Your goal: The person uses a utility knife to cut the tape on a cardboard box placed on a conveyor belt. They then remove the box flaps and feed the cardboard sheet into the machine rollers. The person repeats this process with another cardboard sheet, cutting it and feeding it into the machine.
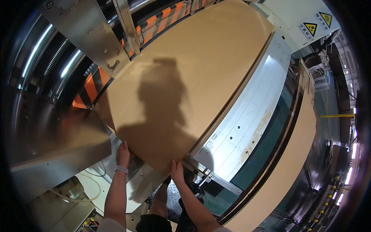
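A large stack of flat brown cardboard sheets [216, 65] lies lengthwise before me, with the shadow of a head and shoulders across its near half. My left hand [123, 155], a pale band at its wrist, is closed on the near left edge of the cardboard. My right hand [177, 172] grips the near right corner, its thumb and fingers at the edge. The undersides of both hands' grips are hidden. How many sheets they hold I cannot tell.
Steel machine rollers [54, 58] and an orange-black striped guard [91, 88] line the left side. A white metal table [247, 127] runs along the right of the stack. Another long cardboard stack [286, 174] stands farther right. A white machine housing [301, 19] with warning labels is at the far end.
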The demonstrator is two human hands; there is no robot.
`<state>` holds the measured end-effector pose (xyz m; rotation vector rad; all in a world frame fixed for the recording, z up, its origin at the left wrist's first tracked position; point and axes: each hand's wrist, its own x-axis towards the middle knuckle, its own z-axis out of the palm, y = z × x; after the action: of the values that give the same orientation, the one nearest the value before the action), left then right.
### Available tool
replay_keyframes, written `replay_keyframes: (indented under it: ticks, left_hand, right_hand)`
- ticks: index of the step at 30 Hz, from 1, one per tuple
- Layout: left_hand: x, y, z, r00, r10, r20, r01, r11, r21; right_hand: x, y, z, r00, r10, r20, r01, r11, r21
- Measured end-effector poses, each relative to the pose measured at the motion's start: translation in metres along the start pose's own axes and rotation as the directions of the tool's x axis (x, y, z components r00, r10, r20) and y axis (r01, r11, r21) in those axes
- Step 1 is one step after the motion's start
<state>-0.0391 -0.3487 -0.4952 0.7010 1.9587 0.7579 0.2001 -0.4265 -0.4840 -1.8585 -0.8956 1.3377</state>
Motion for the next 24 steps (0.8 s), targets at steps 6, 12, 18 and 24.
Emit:
replay_keyframes:
  ticks: [6,12,18,24]
  left_hand:
    - [-0.018,-0.014,0.002,0.978,0.208,0.02,-0.209,0.973,0.102]
    - [-0.082,-0.015,0.02,0.973,-0.108,0.206,0.098,0.993,0.058]
    - [-0.147,-0.101,0.027,0.802,-0.36,0.477,0.319,0.933,0.166]
    - [-0.229,-0.109,0.063,0.559,-0.473,0.681,0.254,0.879,0.403]
  right_hand:
    - [-0.004,0.014,-0.006,0.988,0.13,0.079,-0.123,0.988,-0.093]
    - [-0.031,0.047,-0.033,0.989,0.071,0.127,-0.057,0.992,-0.111]
    - [-0.088,0.077,-0.094,0.954,0.214,0.211,-0.207,0.977,-0.055]
    - [-0.159,0.073,-0.144,0.951,0.198,0.237,-0.235,0.962,0.137]
